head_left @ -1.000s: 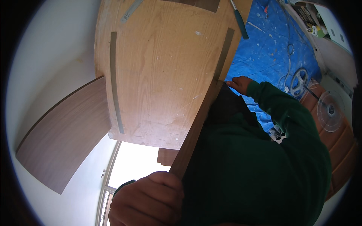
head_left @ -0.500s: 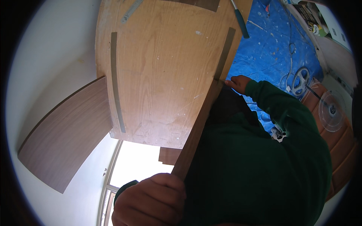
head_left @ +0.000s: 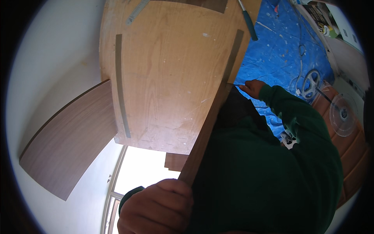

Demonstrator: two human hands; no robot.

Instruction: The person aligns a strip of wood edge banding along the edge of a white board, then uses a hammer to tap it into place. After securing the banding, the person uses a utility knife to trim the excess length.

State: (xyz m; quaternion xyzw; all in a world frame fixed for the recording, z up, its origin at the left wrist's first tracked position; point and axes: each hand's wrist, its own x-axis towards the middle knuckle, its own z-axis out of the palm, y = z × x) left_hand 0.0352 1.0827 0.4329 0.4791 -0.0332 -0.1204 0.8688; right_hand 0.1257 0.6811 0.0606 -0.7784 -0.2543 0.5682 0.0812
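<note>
At the bottom, my left hand [head_left: 157, 206] is closed around the near end of a long brown wooden strip [head_left: 202, 146]. The strip runs along the right edge of a wood-topped table [head_left: 167, 82], against the front of my green sweatshirt. Beyond its far end, my right hand [head_left: 254, 89] pinches a thin, dark, pointed tool [head_left: 236, 84]. That tool's tip reaches the strip's far end; its exact kind is too small to tell. Two narrow brown strips lie on the table, the left one [head_left: 121, 85] and the right one [head_left: 235, 50].
A metal ruler [head_left: 136, 13] and a green-handled tool [head_left: 249, 23] rest at the table's far end. A brown wood-grain panel [head_left: 72, 136] leans at the left by the wall. Blue sheeting [head_left: 278, 50] covers the floor; a grey reel [head_left: 310, 84] and brown seat [head_left: 354, 152] are right.
My right hand has shifted slightly right, drawing back from the strip's far end, so more of the thin tool shows. My left hand keeps its grip on the strip.
</note>
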